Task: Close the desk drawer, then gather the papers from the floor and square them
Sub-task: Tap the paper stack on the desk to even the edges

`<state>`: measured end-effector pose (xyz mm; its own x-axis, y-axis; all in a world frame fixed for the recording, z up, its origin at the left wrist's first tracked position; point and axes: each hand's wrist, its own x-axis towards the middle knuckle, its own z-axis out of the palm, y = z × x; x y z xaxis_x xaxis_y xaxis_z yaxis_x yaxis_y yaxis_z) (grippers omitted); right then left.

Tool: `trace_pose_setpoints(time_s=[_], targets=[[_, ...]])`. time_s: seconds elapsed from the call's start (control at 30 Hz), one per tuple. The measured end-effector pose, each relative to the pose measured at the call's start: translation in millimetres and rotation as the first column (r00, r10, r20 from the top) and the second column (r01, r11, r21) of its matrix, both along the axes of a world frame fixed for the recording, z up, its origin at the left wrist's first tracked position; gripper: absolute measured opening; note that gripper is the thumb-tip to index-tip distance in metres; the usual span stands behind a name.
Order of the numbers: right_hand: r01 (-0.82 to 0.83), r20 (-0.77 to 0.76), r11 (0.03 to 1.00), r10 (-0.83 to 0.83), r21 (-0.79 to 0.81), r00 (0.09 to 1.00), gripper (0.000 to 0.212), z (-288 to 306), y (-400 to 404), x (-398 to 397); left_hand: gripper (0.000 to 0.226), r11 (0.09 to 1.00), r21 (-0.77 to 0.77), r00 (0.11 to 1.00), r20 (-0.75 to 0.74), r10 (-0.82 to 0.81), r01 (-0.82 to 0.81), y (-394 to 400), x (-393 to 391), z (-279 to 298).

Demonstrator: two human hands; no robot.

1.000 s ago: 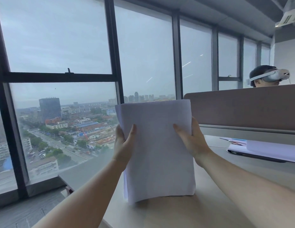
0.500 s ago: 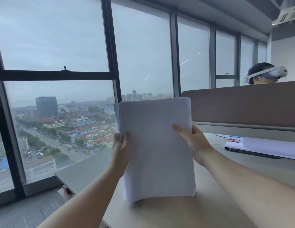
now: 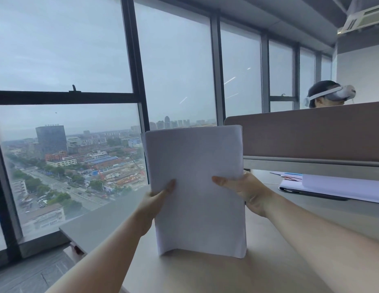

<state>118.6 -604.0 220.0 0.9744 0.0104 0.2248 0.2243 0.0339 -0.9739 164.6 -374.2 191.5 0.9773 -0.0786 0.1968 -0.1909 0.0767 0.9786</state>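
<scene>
Since the frame a second ago both hands have slid down the stack's sides; the stack stands much as it did. Desk (image 3: 205,278): pale top, the stack on end near its window-side edge, well clear of the partition. Stack of papers (image 3: 195,187): upright, bottom edge resting on the desk, top edge level, side edges nearly flush, lower left corner bowed slightly. Left hand (image 3: 157,199) pinches the left edge, thumb on the near face. Right hand (image 3: 245,191) clamps the right edge, thumb across the front. Judgement: gathering done, squaring nearly complete; perhaps one more tap, then lay flat. Drawer out of view, so its state cannot be told. Second paper pile (image 3: 343,186) lies at the desk's right edge, untouched.
</scene>
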Motion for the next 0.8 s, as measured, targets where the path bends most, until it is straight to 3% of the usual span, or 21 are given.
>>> trace_pose_setpoints(time_s=[0.07,0.17,0.3,0.4,0.53,0.67,0.8], targets=[[0.003,-0.004,1.000,-0.003,-0.021,1.000,0.052,-1.2,-0.6,0.0,0.026,1.000,-0.004,1.000,0.006,0.023,-0.023,1.8,0.8,-2.9],[0.011,-0.034,0.999,-0.013,-0.052,0.999,0.033,-5.6,-3.0,0.3,0.031,1.000,-0.010,1.000,0.011,0.009,-0.009,5.4,4.0,-6.6],[0.008,-0.088,0.990,-0.021,-0.142,0.996,0.029,-14.9,-6.6,2.5,0.023,1.000,-0.015,0.999,0.031,-0.012,0.012,10.8,5.4,-12.2],[0.008,-0.086,0.981,-0.025,-0.192,0.996,0.020,-20.1,-9.4,3.5,0.009,0.997,0.036,0.996,0.044,0.072,-0.073,13.4,10.9,-17.5],[0.106,-0.058,0.981,-0.117,-0.165,0.991,0.021,-25.3,-5.5,11.5,0.025,0.957,0.188,0.971,0.140,0.194,-0.219,10.9,19.7,-21.0],[0.158,-0.087,0.981,-0.169,-0.114,0.982,0.016,-34.9,2.5,18.7,0.032,0.858,0.334,0.913,0.263,0.312,-0.389,-0.7,30.9,-19.0],[0.236,-0.158,0.968,-0.247,-0.087,0.956,0.024,-55.5,6.2,33.0,0.015,0.780,0.488,0.919,0.180,0.351,-0.393,-7.6,44.9,-27.4]])
